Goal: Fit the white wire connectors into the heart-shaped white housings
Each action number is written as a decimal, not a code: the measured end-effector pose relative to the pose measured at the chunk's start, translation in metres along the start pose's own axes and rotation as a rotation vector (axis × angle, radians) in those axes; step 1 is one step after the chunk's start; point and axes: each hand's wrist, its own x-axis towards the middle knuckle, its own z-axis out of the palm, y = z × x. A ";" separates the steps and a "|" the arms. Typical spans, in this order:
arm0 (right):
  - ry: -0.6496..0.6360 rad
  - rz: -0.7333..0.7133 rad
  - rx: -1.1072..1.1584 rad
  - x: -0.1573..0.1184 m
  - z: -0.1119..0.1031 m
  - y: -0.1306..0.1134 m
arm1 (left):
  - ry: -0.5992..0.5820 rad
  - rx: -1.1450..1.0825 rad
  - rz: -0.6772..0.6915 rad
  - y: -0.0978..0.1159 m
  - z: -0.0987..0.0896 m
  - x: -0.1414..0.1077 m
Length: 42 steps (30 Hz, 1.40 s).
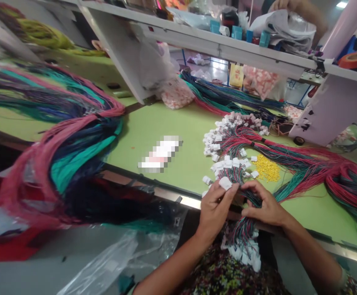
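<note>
Pink-and-teal wire hank (pixel 70 151): heaped over the near edge of the green workbench (pixel 169 127), soft and limp.
Left hand (pixel 215 209): a narrow pinch on a white plastic connector (pixel 225 183), just past the workbench's near edge.
Right hand (pixel 266 205): fingers closed narrowly around thin red-and-teal wires (pixel 250 196), just beside the left hand.
Handling: the wires look light, flexible and prone to tangling; the small connectors seem best taken by their housings, not by the wires.
Yellow parts pile (pixel 266 169): on the workbench, beyond the right hand.

Wire-harness workshop: long green workbench (pixel 190 164), coloured wire bundles (pixel 304 162), white connectors (pixel 227 163).
</note>
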 end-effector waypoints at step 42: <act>0.206 -0.224 -0.372 -0.010 0.013 0.004 | -0.309 -1.032 -0.537 -0.012 0.019 0.028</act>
